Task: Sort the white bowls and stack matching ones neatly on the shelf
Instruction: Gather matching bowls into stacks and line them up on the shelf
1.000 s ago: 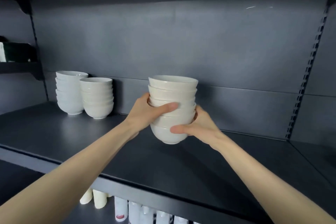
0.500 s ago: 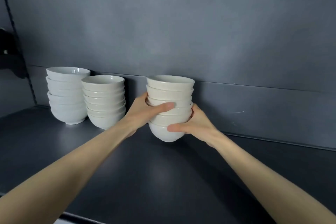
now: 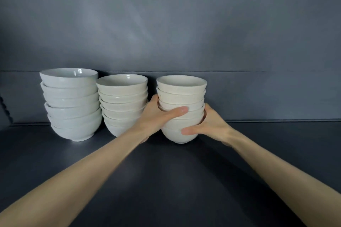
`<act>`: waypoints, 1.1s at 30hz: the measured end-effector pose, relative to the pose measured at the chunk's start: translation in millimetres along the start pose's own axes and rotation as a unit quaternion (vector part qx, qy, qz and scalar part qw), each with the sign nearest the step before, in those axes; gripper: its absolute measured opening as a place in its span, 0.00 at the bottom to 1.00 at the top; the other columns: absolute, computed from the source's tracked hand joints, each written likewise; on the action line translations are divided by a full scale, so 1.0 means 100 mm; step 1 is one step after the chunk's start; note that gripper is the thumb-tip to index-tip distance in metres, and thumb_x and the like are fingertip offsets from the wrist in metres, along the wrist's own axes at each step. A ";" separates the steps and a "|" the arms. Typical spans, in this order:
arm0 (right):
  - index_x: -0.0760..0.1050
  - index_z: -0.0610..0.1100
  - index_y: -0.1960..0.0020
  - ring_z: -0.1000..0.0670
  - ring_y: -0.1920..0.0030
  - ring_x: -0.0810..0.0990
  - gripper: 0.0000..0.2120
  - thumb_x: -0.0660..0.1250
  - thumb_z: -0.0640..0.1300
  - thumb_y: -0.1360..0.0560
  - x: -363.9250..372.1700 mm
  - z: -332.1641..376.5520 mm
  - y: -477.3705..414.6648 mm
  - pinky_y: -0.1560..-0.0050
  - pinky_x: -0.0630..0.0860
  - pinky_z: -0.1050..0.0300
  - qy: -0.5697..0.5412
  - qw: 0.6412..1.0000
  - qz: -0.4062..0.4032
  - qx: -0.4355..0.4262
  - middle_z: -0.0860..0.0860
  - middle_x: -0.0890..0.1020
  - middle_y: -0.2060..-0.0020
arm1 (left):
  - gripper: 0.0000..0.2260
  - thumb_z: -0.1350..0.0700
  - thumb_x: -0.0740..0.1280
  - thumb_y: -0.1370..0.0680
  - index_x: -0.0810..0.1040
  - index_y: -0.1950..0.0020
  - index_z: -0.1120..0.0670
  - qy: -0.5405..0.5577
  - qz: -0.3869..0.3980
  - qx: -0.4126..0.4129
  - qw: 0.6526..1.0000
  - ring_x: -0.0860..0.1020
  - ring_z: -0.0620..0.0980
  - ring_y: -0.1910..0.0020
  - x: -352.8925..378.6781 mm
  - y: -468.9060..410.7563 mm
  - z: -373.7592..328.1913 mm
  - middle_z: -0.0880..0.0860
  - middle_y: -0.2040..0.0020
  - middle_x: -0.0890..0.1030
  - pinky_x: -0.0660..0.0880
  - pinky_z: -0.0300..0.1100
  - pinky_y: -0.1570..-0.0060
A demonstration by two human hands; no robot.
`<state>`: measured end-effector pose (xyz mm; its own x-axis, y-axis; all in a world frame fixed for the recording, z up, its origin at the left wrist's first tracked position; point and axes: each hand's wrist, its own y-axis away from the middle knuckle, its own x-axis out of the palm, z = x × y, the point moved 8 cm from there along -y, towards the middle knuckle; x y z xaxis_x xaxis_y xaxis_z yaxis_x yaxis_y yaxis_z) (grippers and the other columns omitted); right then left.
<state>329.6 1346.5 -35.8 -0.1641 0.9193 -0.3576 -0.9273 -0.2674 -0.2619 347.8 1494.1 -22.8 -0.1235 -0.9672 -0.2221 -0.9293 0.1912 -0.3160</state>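
Observation:
A stack of several cream-white bowls stands at the middle of the dark shelf, its foot touching or just above the surface. My left hand grips its left side with the thumb across the front. My right hand grips its right side, thumb on the lowest bowl. To the left stands a matching cream stack, partly hidden by my left hand. Further left is a taller stack of wider, bluish-white bowls.
The shelf's dark back wall rises close behind all three stacks. Bare shelf surface stretches to the right of the held stack and in front of it.
The stack in my hands has come closer to the two standing stacks and lower onto the shelf. The view has moved in nearer to the shelf.

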 end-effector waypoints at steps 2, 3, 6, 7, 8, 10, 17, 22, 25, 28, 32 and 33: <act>0.72 0.55 0.49 0.68 0.56 0.81 0.28 0.75 0.26 0.35 0.03 0.04 0.00 0.59 0.75 0.73 0.007 1.000 0.001 0.002 0.66 0.84 0.60 | 0.34 0.45 0.78 0.39 0.71 0.35 0.49 0.011 0.007 -0.002 1.000 0.78 0.33 0.49 -0.02 -0.01 0.03 0.40 0.46 0.80 0.75 0.29 0.56; 0.73 0.55 0.48 0.66 0.54 0.81 0.29 0.75 0.26 0.35 0.05 0.04 -0.01 0.58 0.76 0.72 0.013 1.000 0.001 0.000 0.65 0.84 0.59 | 0.34 0.46 0.78 0.37 0.71 0.34 0.49 0.012 0.010 0.000 1.000 0.78 0.34 0.48 -0.03 -0.02 0.05 0.40 0.45 0.80 0.75 0.30 0.55; 0.73 0.56 0.44 0.61 0.48 0.82 0.31 0.75 0.26 0.35 0.11 0.04 -0.01 0.53 0.77 0.67 0.012 1.000 0.005 -0.004 0.59 0.84 0.52 | 0.34 0.48 0.78 0.34 0.68 0.32 0.51 0.003 0.012 0.007 1.000 0.77 0.36 0.45 -0.05 -0.04 0.08 0.41 0.43 0.79 0.74 0.32 0.51; 0.73 0.56 0.44 0.60 0.48 0.82 0.31 0.75 0.26 0.35 0.12 0.04 -0.01 0.53 0.77 0.67 0.007 1.000 0.005 -0.006 0.58 0.84 0.51 | 0.35 0.48 0.78 0.35 0.67 0.32 0.51 0.000 0.014 0.008 1.000 0.76 0.37 0.44 -0.05 -0.05 0.09 0.41 0.42 0.78 0.73 0.32 0.50; 0.73 0.56 0.44 0.61 0.48 0.82 0.31 0.75 0.25 0.35 0.13 0.03 0.00 0.53 0.77 0.66 0.002 1.000 0.004 -0.007 0.58 0.84 0.50 | 0.35 0.49 0.78 0.34 0.67 0.32 0.51 -0.001 0.018 0.009 1.000 0.76 0.36 0.44 -0.05 -0.05 0.09 0.41 0.42 0.78 0.73 0.32 0.50; 0.72 0.55 0.43 0.61 0.48 0.82 0.32 0.74 0.24 0.35 0.14 0.02 0.00 0.53 0.78 0.66 -0.002 1.000 0.005 -0.009 0.57 0.83 0.50 | 0.35 0.49 0.78 0.33 0.65 0.31 0.50 0.006 0.029 0.012 0.999 0.75 0.34 0.45 -0.03 -0.05 0.09 0.40 0.42 0.77 0.74 0.31 0.52; 0.69 0.52 0.35 0.55 0.42 0.80 0.35 0.75 0.27 0.34 0.16 -0.02 -0.04 0.48 0.78 0.62 0.000 1.000 0.015 -0.007 0.50 0.81 0.42 | 0.30 0.56 0.75 0.29 0.66 0.31 0.49 0.033 0.016 0.061 0.997 0.76 0.29 0.47 -0.02 0.02 0.02 0.38 0.43 0.78 0.73 0.24 0.53; 0.70 0.52 0.35 0.55 0.42 0.80 0.33 0.77 0.31 0.34 0.13 -0.06 -0.05 0.46 0.78 0.62 0.022 1.000 0.010 0.013 0.51 0.81 0.42 | 0.28 0.55 0.75 0.29 0.69 0.32 0.48 0.019 -0.033 0.092 0.995 0.77 0.32 0.44 -0.03 0.10 -0.03 0.38 0.43 0.79 0.72 0.26 0.49; 0.71 0.55 0.44 0.65 0.51 0.81 0.29 0.76 0.30 0.34 0.07 -0.11 0.00 0.55 0.76 0.71 0.020 0.999 0.001 0.032 0.57 0.81 0.48 | 0.24 0.54 0.76 0.30 0.70 0.39 0.40 0.000 -0.056 0.100 0.993 0.77 0.31 0.46 -0.05 0.14 -0.05 0.36 0.46 0.79 0.72 0.25 0.50; 0.68 0.50 0.41 0.64 0.49 0.79 0.28 0.78 0.34 0.34 0.01 -0.22 0.03 0.60 0.74 0.75 0.014 0.998 -0.031 0.058 0.59 0.78 0.49 | 0.23 0.49 0.77 0.32 0.70 0.43 0.37 -0.009 -0.069 0.090 0.994 0.77 0.31 0.46 -0.08 0.13 -0.03 0.35 0.47 0.79 0.73 0.27 0.48; 0.65 0.45 0.35 0.62 0.47 0.76 0.36 0.80 0.39 0.36 0.00 -0.31 0.00 0.57 0.75 0.72 0.018 0.995 -0.060 0.075 0.55 0.78 0.44 | 0.23 0.50 0.76 0.31 0.72 0.39 0.43 -0.015 -0.078 0.085 0.993 0.77 0.31 0.47 -0.10 0.12 -0.01 0.37 0.47 0.80 0.73 0.26 0.49; 0.65 0.45 0.34 0.61 0.46 0.76 0.37 0.81 0.40 0.37 0.00 -0.33 -0.01 0.56 0.76 0.70 0.020 0.995 -0.065 0.077 0.54 0.78 0.43 | 0.24 0.49 0.76 0.31 0.72 0.37 0.45 -0.019 -0.082 0.086 0.993 0.77 0.31 0.47 -0.11 0.12 -0.01 0.37 0.46 0.80 0.72 0.26 0.49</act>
<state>341.8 1337.2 -64.9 -0.0292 0.9304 -0.3653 -0.9810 -0.0969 -0.1684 337.5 1506.7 -23.8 0.0402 -0.9814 -0.1878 -0.8625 0.0608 -0.5024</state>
